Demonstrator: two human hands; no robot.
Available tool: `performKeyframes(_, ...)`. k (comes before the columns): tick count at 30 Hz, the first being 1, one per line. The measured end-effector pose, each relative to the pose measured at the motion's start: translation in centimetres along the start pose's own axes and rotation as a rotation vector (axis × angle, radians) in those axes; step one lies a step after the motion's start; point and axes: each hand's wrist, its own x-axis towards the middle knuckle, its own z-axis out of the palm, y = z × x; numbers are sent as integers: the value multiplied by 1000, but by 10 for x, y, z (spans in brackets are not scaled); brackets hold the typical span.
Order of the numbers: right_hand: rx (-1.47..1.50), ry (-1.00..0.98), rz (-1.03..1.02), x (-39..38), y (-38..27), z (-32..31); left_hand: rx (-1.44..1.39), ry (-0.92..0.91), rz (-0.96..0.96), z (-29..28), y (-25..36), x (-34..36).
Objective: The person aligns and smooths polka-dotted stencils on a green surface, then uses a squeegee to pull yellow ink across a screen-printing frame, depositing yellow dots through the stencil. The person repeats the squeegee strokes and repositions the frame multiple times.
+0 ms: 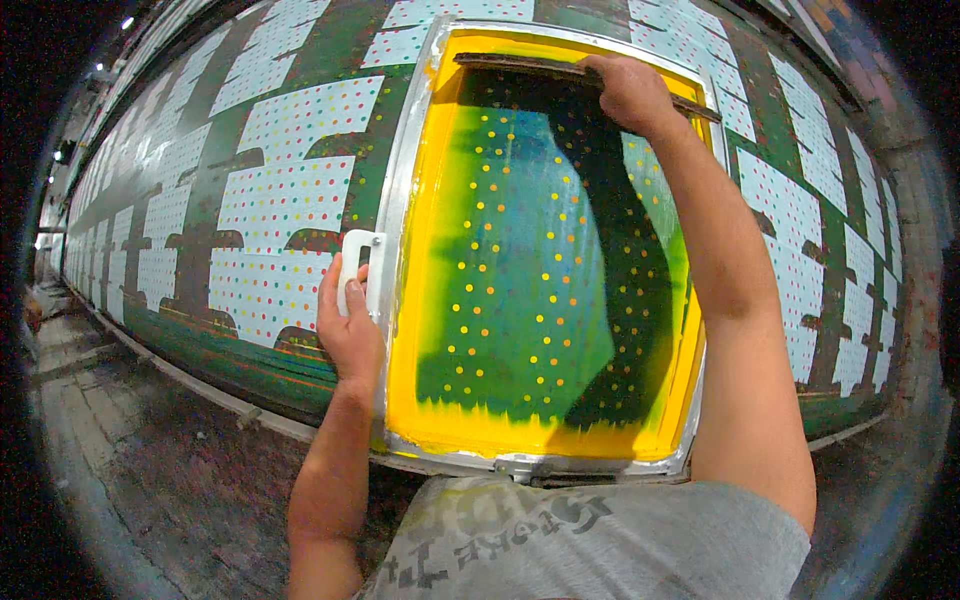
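Observation:
A screen printing frame (398, 205) with a metal rim lies in front of me on the long table. Yellow ink (480, 438) borders its mesh (520, 330), which carries rows of small yellow and orange dots. My left hand (352, 338) is closed round the white handle (356, 240) on the frame's left side. At the far end of the frame, my right hand (634, 95) grips a long, dark, ink-stained squeegee (520, 64), which lies crosswise. My right arm reaches over the mesh's right side and casts a shadow on it.
The green printing table (260, 365) curves away to both sides. White fabric pieces (285, 200) with coloured dots lie on it in rows, and more dotted pieces (785, 200) lie at right. Below the table's near edge is a stained floor (150, 440).

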Motion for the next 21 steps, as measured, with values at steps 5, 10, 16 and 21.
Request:
performKeyframes(5,-34,-43,-101,52,32,-8,-26,4,-28,-1,-1,-1)
performKeyframes(10,11,68,-151,74,61,18,-55,7,-9,-2,-10,0)
performKeyframes(16,127,-175,-139,84,70,-5,-134,12,-80,-1,-4,1)
performKeyframes(21,205,-153,-254,39,41,-21,-91,2,-34,1,2,0)
